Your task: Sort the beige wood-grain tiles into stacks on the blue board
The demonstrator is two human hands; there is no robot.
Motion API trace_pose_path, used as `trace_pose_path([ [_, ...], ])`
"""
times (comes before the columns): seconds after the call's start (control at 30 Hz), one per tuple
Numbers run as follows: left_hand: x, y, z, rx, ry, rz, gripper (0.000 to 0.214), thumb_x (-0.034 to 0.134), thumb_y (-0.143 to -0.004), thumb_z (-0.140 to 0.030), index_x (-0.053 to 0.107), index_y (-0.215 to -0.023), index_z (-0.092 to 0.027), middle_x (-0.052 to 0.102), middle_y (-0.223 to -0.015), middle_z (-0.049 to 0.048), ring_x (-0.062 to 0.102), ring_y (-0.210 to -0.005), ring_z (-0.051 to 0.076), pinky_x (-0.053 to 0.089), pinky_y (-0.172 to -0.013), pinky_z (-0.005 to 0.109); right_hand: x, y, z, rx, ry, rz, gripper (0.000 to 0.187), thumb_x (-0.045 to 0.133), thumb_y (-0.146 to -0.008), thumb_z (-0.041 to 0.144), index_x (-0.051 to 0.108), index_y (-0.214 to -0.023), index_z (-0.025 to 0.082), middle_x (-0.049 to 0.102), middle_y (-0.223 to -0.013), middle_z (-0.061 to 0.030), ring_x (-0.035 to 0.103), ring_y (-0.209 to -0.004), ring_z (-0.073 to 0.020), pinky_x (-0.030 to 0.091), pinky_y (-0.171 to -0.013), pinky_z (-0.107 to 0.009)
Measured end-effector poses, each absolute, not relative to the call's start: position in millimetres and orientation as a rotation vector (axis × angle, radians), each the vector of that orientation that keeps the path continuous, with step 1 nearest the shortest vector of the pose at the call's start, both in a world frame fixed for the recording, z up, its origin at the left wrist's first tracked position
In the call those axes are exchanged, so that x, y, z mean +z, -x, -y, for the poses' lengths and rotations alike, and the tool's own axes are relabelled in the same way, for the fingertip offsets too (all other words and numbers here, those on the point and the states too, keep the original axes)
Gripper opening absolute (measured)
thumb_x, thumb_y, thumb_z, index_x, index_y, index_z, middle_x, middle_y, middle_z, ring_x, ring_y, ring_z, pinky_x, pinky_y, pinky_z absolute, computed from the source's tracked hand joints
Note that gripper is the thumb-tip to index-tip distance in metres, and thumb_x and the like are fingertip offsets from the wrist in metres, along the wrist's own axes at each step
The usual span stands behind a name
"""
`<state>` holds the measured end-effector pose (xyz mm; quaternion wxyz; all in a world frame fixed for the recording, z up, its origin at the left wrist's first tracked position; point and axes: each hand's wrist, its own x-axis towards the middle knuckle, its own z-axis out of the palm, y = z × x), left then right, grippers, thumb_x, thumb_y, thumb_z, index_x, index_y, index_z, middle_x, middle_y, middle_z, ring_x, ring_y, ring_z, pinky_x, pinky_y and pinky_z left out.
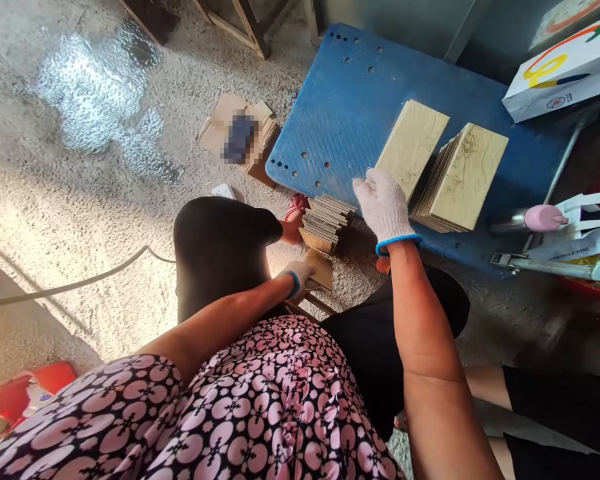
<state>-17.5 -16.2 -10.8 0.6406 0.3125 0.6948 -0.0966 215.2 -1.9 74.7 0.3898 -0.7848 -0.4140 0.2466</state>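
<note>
Right hand [384, 205], white glove with blue cuff, rests closed on the near end of a tan tile [413, 147] lying on the blue board [340, 100]; fingers curled, holding that tile's edge. Left hand [298, 273], same glove, low between the knees, grips a tile [323, 268], partly hidden by the wrist. Short stack of tiles [326, 222] on the floor by the board's edge. Fanned pile of tiles [463, 179] just right of the hand. White box [565, 70] at upper right, cut off; print too small to read. Cardboard [237, 137] on the floor, its middle blurred.
</note>
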Motion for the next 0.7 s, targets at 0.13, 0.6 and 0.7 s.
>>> trace_pose_path([
  [0.13, 34.3, 17.5, 25.2, -0.211, -0.562, -1.592, 0.015, 0.052, -0.095, -0.006, 0.063, -0.105, -0.010, 0.073, -0.100, 0.0123, 0.074, -0.090, 0.022, 0.064, -0.075, 0.032, 75.9, -222.7, 4.2, 0.611, 1.983, 1.034, 0.036, 0.051, -0.096, 0.055, 0.059, -0.093, 0.021, 0.065, -0.089, -0.0076, 0.063, -0.096, -0.0242, 0.050, -0.097, -0.043],
  [0.6, 169.6, 64.1, 33.5, 0.105, -0.406, -1.197, 0.058, 0.078, -0.073, -0.017, 0.064, -0.129, -0.018, 0.074, -0.114, 0.0176, 0.076, -0.097, 0.035, 0.067, -0.077, 0.046, 90.1, -232.5, 12.7, 0.538, 2.077, 0.930, 0.026, 0.054, -0.089, 0.044, 0.054, -0.075, 0.021, 0.063, -0.080, -0.0086, 0.060, -0.092, -0.0263, 0.048, -0.096, -0.045],
  [0.7, 179.0, 59.5, 29.8, 0.161, -0.449, -1.157, 0.060, 0.078, -0.075, -0.023, 0.063, -0.133, -0.021, 0.073, -0.115, 0.0158, 0.075, -0.099, 0.036, 0.067, -0.078, 0.047, 90.2, -235.9, 14.3, 0.514, 2.066, 0.906, 0.027, 0.056, -0.087, 0.046, 0.062, -0.084, 0.019, 0.068, -0.086, -0.0115, 0.063, -0.092, -0.0270, 0.049, -0.092, -0.043],
])
